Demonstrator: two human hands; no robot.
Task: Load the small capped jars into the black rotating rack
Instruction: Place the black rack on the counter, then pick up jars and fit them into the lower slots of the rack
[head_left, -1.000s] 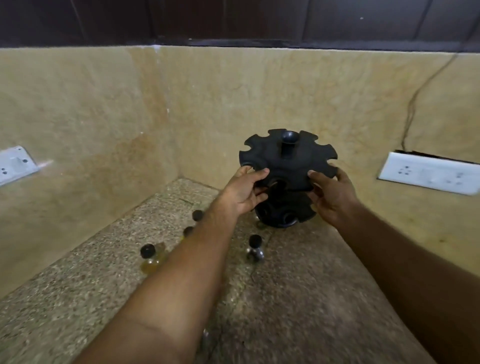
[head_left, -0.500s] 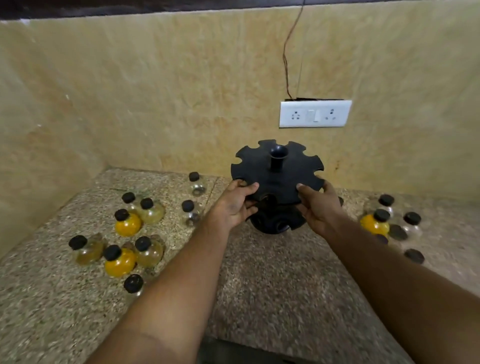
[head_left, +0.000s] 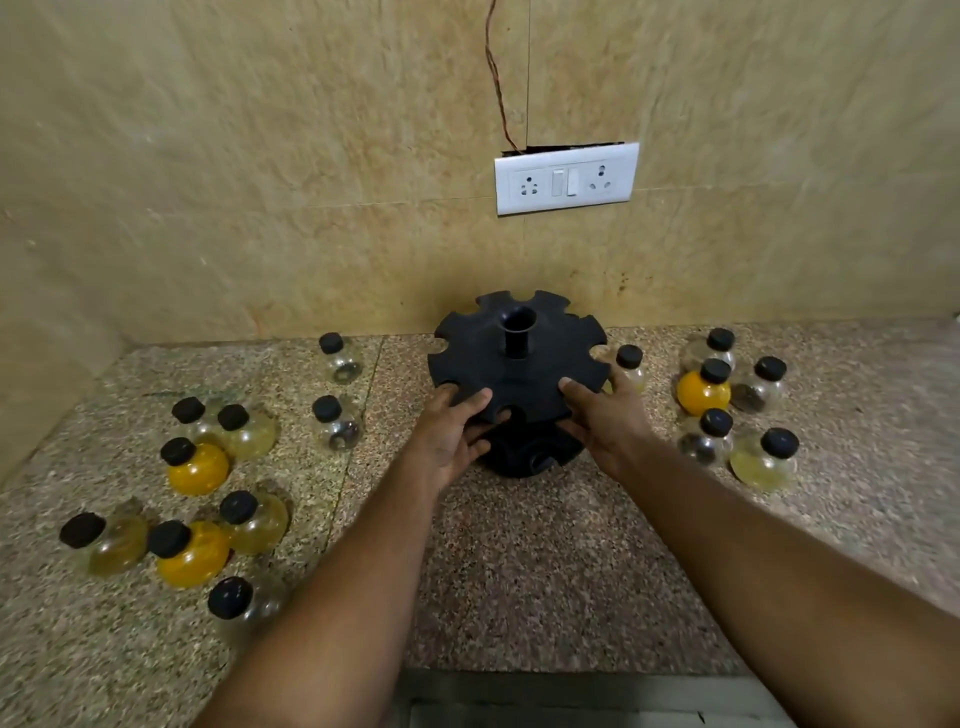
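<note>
The black rotating rack (head_left: 519, 374) stands on the speckled stone counter (head_left: 519, 561) close to the back wall, its notched top disc empty. My left hand (head_left: 452, 434) grips the disc's near-left edge and my right hand (head_left: 605, 421) grips its near-right edge. Several round black-capped jars lie to the left, among them an orange one (head_left: 196, 467) and a pale yellow one (head_left: 254, 522). More jars stand to the right, including an orange one (head_left: 704, 391) and a clear one (head_left: 630, 368) just behind my right hand.
A white socket panel (head_left: 566, 177) with a loose wire (head_left: 498, 78) is fixed on the beige wall above the rack. Two clear jars (head_left: 340, 358) (head_left: 337, 423) stand left of the rack. The counter's front edge runs below my forearms.
The view has swung right and down, bringing the jars on both sides into sight. Both hands have stayed on the rack's top disc throughout.
</note>
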